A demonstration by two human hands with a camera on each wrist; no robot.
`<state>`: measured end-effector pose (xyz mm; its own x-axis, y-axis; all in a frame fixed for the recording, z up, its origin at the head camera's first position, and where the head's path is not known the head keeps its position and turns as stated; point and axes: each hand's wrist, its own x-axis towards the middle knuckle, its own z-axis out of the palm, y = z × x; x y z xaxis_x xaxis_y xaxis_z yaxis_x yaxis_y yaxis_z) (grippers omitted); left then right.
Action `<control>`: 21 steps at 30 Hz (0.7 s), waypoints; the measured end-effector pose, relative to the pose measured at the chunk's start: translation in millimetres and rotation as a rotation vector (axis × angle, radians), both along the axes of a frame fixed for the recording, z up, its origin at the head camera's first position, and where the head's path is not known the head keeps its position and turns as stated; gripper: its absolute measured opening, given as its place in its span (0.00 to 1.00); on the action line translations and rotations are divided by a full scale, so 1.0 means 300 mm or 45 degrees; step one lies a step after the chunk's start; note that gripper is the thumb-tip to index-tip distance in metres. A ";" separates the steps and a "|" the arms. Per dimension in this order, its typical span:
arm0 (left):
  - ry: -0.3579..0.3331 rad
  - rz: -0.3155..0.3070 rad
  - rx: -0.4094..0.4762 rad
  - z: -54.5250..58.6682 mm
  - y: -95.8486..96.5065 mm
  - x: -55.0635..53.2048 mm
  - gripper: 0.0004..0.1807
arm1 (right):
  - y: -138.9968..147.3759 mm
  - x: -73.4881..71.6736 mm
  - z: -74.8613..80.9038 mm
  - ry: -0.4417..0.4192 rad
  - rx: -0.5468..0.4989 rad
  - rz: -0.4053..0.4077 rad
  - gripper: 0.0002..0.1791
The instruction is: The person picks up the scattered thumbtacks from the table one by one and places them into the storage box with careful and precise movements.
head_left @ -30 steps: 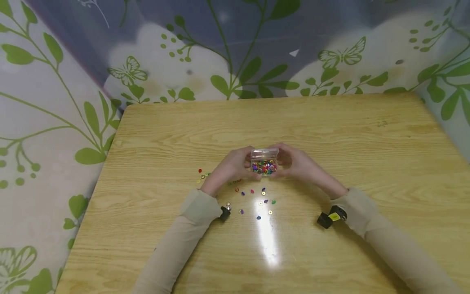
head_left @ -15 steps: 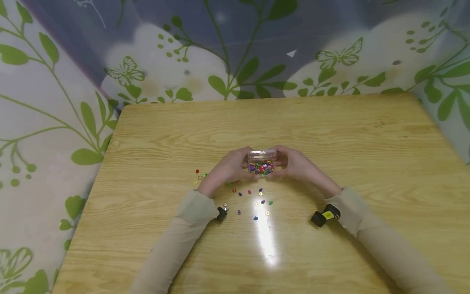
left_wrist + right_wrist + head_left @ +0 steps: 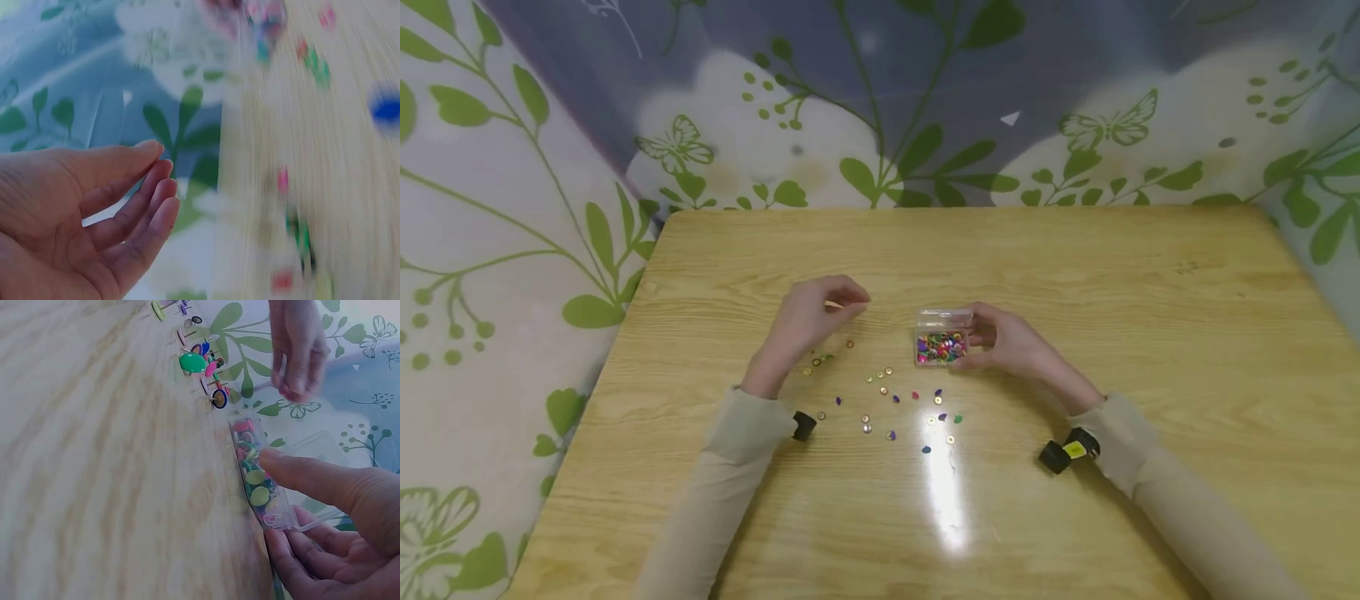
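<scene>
By my right cuff (image 3: 1112,429), a yellow label (image 3: 1075,450) is too small to read; my right grip (image 3: 1013,342) pinches the clear box (image 3: 943,318) of thumbtacks (image 3: 942,347) on the tabletop (image 3: 1075,267), my left grip (image 3: 816,312) loosely curled nearby.

Long beige sleeves (image 3: 700,500), turned-back cuffs (image 3: 748,432), black wrist cameras (image 3: 1055,457), yellow label (image 3: 1075,450)

In the middle of the frame, a clear box (image 3: 943,318) shows packed tacks (image 3: 942,347) in purple, pink, red, green and yellow. The loose tacks (image 3: 958,419) below and left are purple, pink, green, blue and gold. The bench (image 3: 1112,275) is yellowish tan with streaky wood grain. Along the top, the wall (image 3: 730,33) is slate blue and off-white, patterned with green leaves and butterflies. The sleeves (image 3: 1187,504) are plain beige.
</scene>
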<state>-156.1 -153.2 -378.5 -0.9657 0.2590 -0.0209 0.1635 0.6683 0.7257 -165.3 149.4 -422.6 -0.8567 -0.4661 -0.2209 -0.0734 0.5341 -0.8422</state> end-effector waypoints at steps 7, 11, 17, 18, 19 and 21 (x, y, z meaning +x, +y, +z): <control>-0.062 0.136 -0.215 -0.037 -0.137 0.045 0.07 | 0.003 0.006 0.000 0.029 0.015 -0.005 0.38; -0.104 0.141 -0.285 -0.056 -0.160 0.060 0.08 | 0.006 0.006 -0.001 0.032 0.019 -0.009 0.37; -0.190 0.066 -0.339 -0.067 -0.181 0.051 0.06 | 0.003 0.006 -0.006 0.025 0.001 -0.011 0.37; -0.196 0.053 -0.343 -0.068 -0.185 0.049 0.05 | 0.003 0.006 -0.006 0.024 0.001 -0.012 0.37; -0.197 0.040 -0.348 -0.067 -0.188 0.048 0.05 | 0.002 0.005 -0.006 0.023 0.004 -0.014 0.37; -0.194 0.035 -0.363 -0.065 -0.192 0.045 0.05 | 0.004 0.003 -0.007 0.024 0.013 -0.014 0.37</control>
<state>-142.5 -210.7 -397.8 -0.9524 0.1960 -0.2335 0.0467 0.8507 0.5236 -164.3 150.5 -424.5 -0.8659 -0.4543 -0.2094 -0.0834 0.5438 -0.8351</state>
